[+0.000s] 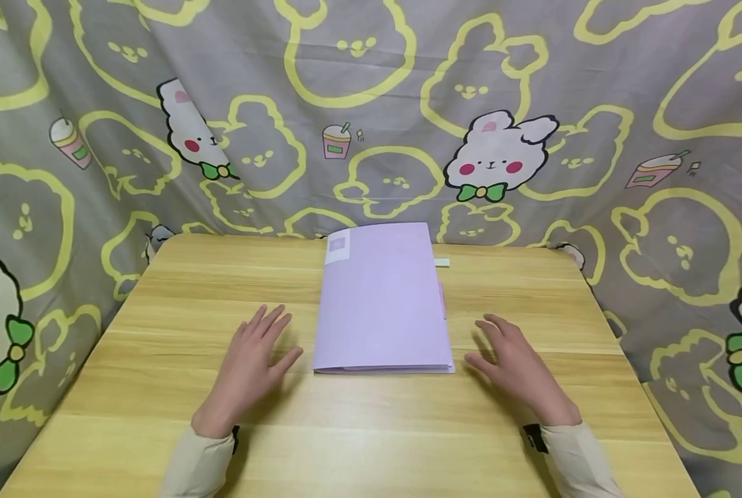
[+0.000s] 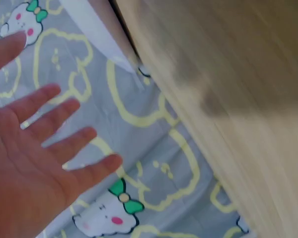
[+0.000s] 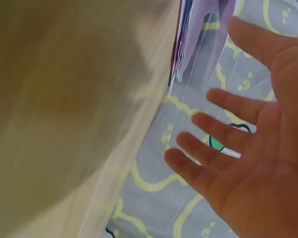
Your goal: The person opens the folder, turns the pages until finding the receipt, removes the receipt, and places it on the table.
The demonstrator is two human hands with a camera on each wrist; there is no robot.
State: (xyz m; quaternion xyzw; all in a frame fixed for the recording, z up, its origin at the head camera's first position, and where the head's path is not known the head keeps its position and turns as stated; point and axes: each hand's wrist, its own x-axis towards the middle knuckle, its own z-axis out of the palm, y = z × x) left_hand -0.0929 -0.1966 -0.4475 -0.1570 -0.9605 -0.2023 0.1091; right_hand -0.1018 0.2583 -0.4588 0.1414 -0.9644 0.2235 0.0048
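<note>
A light purple folder (image 1: 379, 304) lies closed on the wooden table, with a pale label (image 1: 337, 247) at its upper left corner. Left of it my left hand (image 1: 252, 363) hovers over the table, fingers spread and holding nothing. On the folder's other side is my right hand (image 1: 514, 360), its fingers also apart around nothing. The right wrist view shows the folder's edge (image 3: 188, 44) with several layered sheets, beyond the right thumb. In the left wrist view the palm (image 2: 30, 168) faces the camera, bare.
The wooden table (image 1: 159, 332) reaches back to a grey curtain (image 1: 371, 117) printed with yellow outlines and white rabbits. A small pale tab (image 1: 442, 262) sticks out at the folder's right side, and a pink edge (image 1: 442, 301) shows below it.
</note>
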